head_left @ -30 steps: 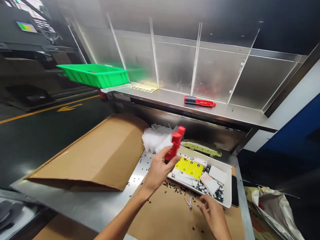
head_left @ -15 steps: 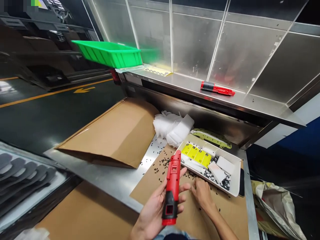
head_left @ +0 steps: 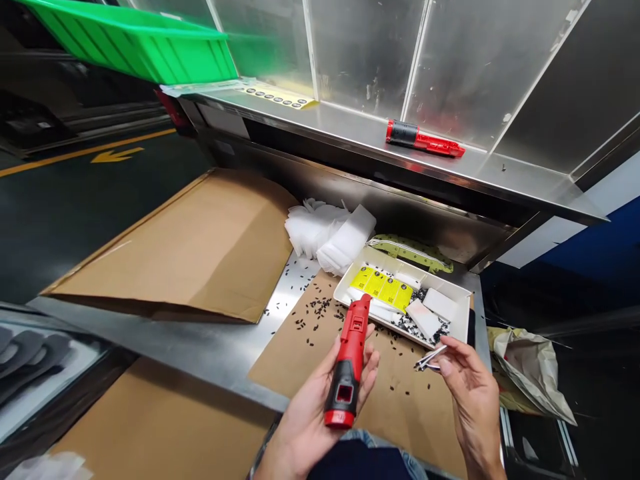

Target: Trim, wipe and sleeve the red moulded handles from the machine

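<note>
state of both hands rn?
Left hand: holding a red-and-black casing.
Right hand: closed, pinching thin metal tweezers.

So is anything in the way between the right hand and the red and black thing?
Only the fingers of the left hand, curled along the side of the red and black thing facing the right hand. Its upper face is uncovered, and nothing else visible blocks the gap.
</note>
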Motion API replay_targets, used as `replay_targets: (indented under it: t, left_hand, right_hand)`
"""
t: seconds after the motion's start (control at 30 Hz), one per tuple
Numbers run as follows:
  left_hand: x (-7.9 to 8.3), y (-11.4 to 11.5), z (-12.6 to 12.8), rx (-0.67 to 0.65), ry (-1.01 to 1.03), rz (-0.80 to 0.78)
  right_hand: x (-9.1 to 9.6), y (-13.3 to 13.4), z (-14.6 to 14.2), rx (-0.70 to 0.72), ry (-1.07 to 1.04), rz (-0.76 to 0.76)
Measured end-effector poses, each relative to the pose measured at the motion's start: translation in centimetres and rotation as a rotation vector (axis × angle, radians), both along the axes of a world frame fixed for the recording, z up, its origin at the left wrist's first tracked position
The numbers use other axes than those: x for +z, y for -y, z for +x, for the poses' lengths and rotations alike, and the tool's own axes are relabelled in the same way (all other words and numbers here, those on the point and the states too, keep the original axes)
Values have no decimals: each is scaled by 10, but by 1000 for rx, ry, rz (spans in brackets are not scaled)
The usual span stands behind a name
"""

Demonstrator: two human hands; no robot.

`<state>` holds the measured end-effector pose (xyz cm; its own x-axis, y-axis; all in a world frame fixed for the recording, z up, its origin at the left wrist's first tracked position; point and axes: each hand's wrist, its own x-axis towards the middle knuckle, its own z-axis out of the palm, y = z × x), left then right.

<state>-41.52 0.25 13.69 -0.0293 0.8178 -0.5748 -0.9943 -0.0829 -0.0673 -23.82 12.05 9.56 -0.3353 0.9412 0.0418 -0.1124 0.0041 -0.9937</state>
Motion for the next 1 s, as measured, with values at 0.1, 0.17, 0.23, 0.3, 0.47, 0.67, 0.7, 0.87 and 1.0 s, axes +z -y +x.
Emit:
replay_targets:
  t: [0.1, 0.17, 0.23, 0.3, 0.47, 0.67, 0.7, 0.87, 1.0]
  left_hand:
    - [-2, -1, 0, -27, 43, 8]
    - [-1, -2, 3, -34, 5, -50]
    - [1, -3, 10, -17, -122, -125]
    - [5, -3, 16, -10, -263, -174]
    - [12, 5, 23, -69, -343, -64]
    - [13, 13, 24, -97, -348, 96]
    - [12, 13, 24, -92, -356, 100]
    - [8, 11, 26, -79, -373, 62]
    - [9, 12, 27, -92, -364, 50]
  right_hand:
    - [6, 11, 2, 21, -51, 79]
    - [10, 23, 2, 44, -59, 187]
    - [14, 38, 0, 16, -59, 301]
    - [17, 53, -5, -61, -40, 412]
    - [17, 63, -16, -21, -63, 762]
    - [18, 58, -13, 7, 5, 833]
    - [18, 58, -12, -9, 15, 842]
    - [19, 57, -11, -29, 21, 898]
    - [19, 57, -11, -35, 33, 904]
